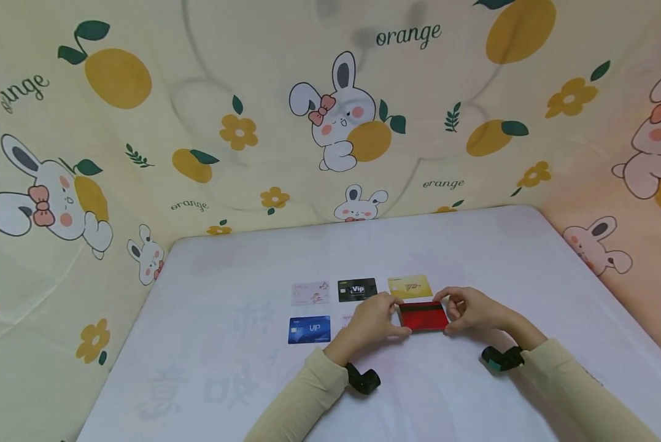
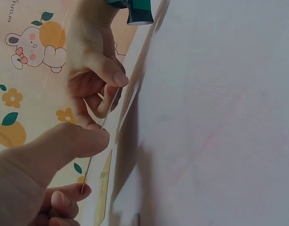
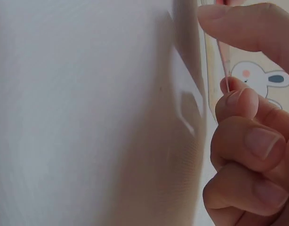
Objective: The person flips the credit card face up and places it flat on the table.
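Note:
Both hands hold a red card with a dark stripe (image 1: 423,317) by its opposite short ends, a little above the table. At its left end the left hand (image 1: 370,322) pinches it between thumb and fingers. The right hand (image 1: 476,310) grips the right end the same way, its other fingers curled in. Edge-on in the left wrist view, the card (image 2: 91,162) is a thin line between the thumb (image 2: 95,141) and a fingertip. Just beyond it lies a gold card (image 1: 409,286). Another card (image 1: 346,320), pale with pink print, is mostly hidden behind the left hand.
Left of the gold card lie a black Vip card (image 1: 356,290) and a pale pink flowered card (image 1: 310,293). A blue VIP card (image 1: 309,329) lies in the nearer row. All rest on a white table (image 1: 208,344); a printed cloth (image 1: 286,73) hangs behind it.

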Motion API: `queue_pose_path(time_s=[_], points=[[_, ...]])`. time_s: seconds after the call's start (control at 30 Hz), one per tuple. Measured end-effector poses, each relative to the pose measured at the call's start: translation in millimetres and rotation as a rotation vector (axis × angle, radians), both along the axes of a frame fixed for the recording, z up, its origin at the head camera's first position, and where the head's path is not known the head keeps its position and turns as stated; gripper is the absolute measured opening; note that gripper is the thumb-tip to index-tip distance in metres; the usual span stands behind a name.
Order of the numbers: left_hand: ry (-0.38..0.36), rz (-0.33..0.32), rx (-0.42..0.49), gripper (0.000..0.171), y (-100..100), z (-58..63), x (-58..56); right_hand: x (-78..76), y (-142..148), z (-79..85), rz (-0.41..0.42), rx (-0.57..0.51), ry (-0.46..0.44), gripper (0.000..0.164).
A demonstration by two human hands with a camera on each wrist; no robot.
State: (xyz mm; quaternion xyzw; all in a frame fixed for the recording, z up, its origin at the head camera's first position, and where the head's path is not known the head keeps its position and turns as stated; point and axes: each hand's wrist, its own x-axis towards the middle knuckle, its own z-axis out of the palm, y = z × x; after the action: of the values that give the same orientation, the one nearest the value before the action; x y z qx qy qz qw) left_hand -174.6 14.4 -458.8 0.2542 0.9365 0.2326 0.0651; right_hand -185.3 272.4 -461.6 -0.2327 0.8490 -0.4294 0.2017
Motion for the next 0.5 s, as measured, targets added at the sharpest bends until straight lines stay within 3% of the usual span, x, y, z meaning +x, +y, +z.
queue_pose_path(time_s=[0.5], points=[[-0.034,0.018,0.017,0.053,-2.5,0.8,3.3,1.1,2.5,2.8,0.033,-0.052,0.060,0.053]])
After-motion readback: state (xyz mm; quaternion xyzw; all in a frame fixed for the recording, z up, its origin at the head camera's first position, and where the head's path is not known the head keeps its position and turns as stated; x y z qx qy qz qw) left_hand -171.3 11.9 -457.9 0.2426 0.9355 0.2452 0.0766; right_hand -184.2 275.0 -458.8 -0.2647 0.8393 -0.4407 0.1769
